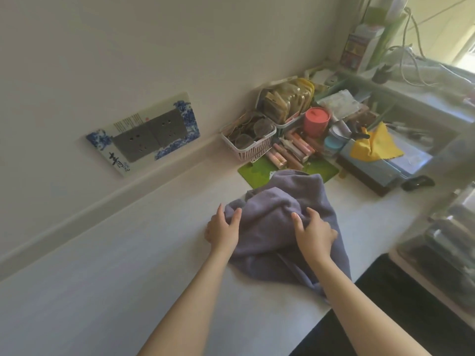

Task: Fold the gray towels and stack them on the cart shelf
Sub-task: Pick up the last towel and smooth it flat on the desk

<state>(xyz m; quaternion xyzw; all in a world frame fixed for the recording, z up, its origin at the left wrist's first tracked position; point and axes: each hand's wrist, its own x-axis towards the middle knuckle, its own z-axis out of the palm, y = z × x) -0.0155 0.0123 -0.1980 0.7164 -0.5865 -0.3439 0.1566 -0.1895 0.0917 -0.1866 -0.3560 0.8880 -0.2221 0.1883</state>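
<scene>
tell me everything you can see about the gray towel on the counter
The gray towel is a soft, thick-looking terry cloth with a bluish-purple tint, lying bunched and rumpled, not yet folded flat, on the white counter. Its far end overlaps the green mat; its near end trails toward the counter's front edge. The left hand grips its left edge, and the right hand presses and grasps the cloth near its middle. Only one towel shows.

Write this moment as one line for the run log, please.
stage: folding not done | gray towel: bunched on white counter | left hand: on towel edge | right hand: pressing towel top
</scene>
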